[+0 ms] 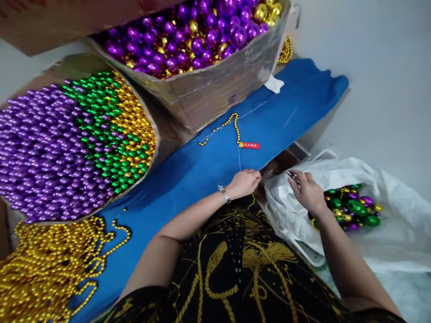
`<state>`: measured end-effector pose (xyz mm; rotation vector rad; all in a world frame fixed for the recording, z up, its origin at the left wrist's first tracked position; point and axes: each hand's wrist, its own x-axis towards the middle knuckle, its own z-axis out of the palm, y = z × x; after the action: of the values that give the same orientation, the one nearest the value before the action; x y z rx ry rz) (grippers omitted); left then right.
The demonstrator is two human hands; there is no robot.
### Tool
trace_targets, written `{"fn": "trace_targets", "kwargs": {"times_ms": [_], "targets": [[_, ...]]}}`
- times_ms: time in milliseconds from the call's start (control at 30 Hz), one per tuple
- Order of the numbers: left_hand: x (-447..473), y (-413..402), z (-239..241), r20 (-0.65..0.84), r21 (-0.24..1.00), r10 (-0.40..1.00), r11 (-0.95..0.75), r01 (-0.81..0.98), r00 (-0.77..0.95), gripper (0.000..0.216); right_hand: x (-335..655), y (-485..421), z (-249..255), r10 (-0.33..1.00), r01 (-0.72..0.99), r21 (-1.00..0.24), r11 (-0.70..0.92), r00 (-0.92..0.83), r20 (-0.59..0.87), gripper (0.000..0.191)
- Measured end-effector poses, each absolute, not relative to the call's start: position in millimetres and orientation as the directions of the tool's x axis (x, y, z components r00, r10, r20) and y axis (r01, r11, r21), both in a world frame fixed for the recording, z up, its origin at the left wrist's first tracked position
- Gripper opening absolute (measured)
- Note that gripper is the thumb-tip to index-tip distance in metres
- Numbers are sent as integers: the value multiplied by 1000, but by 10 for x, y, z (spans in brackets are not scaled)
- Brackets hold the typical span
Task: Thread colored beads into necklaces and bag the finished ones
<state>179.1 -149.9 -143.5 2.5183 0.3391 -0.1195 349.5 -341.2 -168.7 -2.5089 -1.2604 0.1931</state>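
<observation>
My left hand point(244, 183), with a metal watch on its wrist, is closed at the near edge of the blue cloth point(215, 166). A thin white thread point(239, 158) runs up from its fingers to a short string of small gold beads point(237, 127). Where thread and beads meet lies a red tag point(251, 145) with printed characters. Off to the right, above a white bag, my right hand point(310, 193) is closed around a small dark metal tool point(292, 176) with pointed tips. Its kind is mostly hidden by the fingers.
Cardboard boxes hold purple, green and gold beads point(50, 148) at left and large purple and gold balls point(208, 36) at the back. Gold bead strands point(50, 264) heap at lower left. The white bag point(357, 172) at right holds mixed beads. A wall point(380, 80) stands beyond.
</observation>
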Motion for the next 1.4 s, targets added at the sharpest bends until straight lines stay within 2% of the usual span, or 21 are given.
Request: {"fn": "trace_targets", "kwargs": {"times_ms": [100,167,300,400,533,600,667,767,900,1000,1067,1167,1300,1400], "targets": [[1852,-1494,-1478,-167,572,245,-765,296,955,21,3362,-3353,-1611,904,852,-350,-390,427,30,44],[1886,-1485,-1491,-156,581,250,-759,293,956,20,3304,-3284,-1591,931,879,-338,-336,365,26,43],[1965,-1514,-1514,-132,580,246,-766,276,960,19,3259,-3146,-1645,933,884,-311,-350,360,-29,44],[2020,-1557,-1514,-102,567,237,-784,252,966,21,3280,-3093,-1695,933,873,-338,-351,354,-55,43],[2041,-1557,-1464,-38,647,275,-726,234,961,19,3440,-3087,-1701,919,858,-363,-363,394,12,44],[2012,-1508,-1419,-36,746,364,-609,267,931,15,3588,-3045,-1672,884,847,-331,-416,462,72,44],[1956,-1434,-1363,-81,860,478,-410,304,875,12,3753,-2927,-1627,865,851,-283,-443,488,115,45],[1845,-1316,-1253,-187,964,613,-34,262,768,18,3974,-2613,-1558,919,913,-193,-359,382,99,45],[1696,-1208,-1073,-291,946,679,307,100,674,26,4302,-2172,-1516,976,972,-109,-206,212,46,39],[1598,-1164,-959,-367,877,690,481,-16,624,28,4661,-1981,-1496,979,982,-121,-145,160,126,32],[1539,-1145,-909,-411,825,682,561,-72,605,28,4887,-1907,-1478,969,984,-130,-121,146,201,32],[1458,-1120,-877,-437,776,684,615,-139,584,27,5104,-1823,-1460,976,990,-141,-22,52,212,30],[1360,-1104,-885,-432,765,705,616,-185,562,26,5215,-1755,-1441,972,986,-149,75,-38,233,40],[1302,-1109,-903,-404,782,726,590,-202,557,27,5208,-1712,-1404,961,979,-186,84,-31,273,42]]}}
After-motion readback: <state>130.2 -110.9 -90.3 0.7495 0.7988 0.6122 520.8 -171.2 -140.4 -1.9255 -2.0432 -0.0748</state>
